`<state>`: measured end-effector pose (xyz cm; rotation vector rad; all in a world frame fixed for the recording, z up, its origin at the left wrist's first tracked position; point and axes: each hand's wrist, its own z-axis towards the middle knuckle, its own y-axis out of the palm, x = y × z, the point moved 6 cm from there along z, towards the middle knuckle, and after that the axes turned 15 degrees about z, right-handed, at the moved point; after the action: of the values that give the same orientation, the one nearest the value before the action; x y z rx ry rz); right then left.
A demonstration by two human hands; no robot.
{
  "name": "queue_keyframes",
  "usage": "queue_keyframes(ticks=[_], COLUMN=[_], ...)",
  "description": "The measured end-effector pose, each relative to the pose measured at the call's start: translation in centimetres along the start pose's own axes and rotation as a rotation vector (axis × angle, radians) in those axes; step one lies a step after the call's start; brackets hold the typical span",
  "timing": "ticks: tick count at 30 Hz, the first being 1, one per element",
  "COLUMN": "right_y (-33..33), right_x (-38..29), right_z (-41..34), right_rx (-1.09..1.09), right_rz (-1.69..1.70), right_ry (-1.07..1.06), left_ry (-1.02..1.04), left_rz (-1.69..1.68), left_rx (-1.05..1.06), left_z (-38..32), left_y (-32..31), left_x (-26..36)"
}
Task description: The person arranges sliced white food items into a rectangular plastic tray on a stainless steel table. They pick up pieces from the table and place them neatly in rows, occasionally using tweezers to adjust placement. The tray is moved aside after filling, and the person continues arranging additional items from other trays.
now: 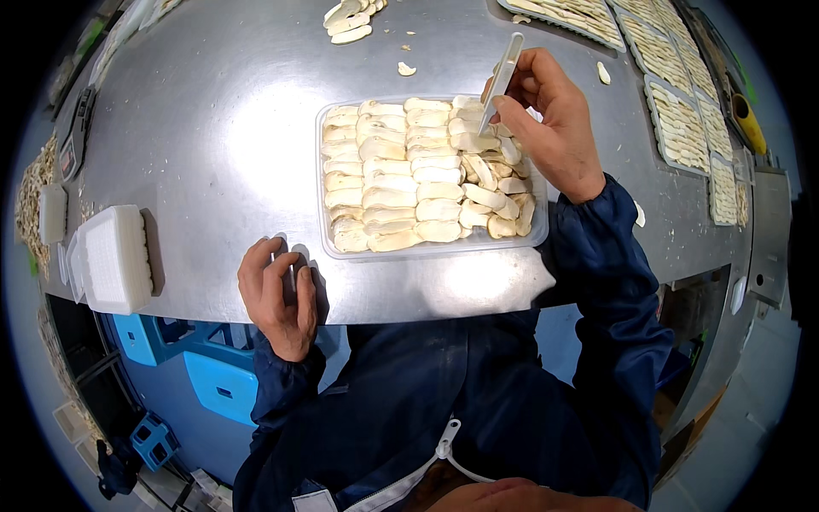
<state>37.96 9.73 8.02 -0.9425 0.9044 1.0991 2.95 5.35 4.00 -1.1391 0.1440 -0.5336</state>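
A clear plastic tray (441, 251) sits before me on the steel table, filled with pale slices that look like dried mushroom (387, 182). On its left and middle the slices overlap in neat columns; towards the lower right, smaller pieces (496, 192) lie loosely at mixed angles. My right hand (556, 121) grips white tweezers (507, 67) over the tray's upper right, their tips down at the slices. The hand hides that corner. My left hand (278, 297) rests at the table's front edge, left of the tray, fingers curled and apart with nothing seen in them.
Stacked white trays (115, 259) stand at the left, near a digital scale (75, 134). Filled trays (681, 121) line the right side. A small pile of slices (350, 22) and stray bits (406, 68) lie beyond. Blue plastic stools (221, 384) are below the front edge.
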Motion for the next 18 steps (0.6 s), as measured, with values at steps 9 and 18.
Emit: queue_keyframes(ticks=[9,18], right_y=[-4.8,-17.1], right_x=[-3.5,1.6], right_z=[-2.5,-6.3], right_rx=[0.184,-0.071], right_rz=[0.039,-1.225], right_ry=[-0.187,0.21], left_ry=[0.001,-0.045], left_rz=[-0.039,-0.07], left_rx=[-0.006,0.067], left_z=[0.0,0.0], left_y=[0.0,0.2], left_x=[0.2,0.3])
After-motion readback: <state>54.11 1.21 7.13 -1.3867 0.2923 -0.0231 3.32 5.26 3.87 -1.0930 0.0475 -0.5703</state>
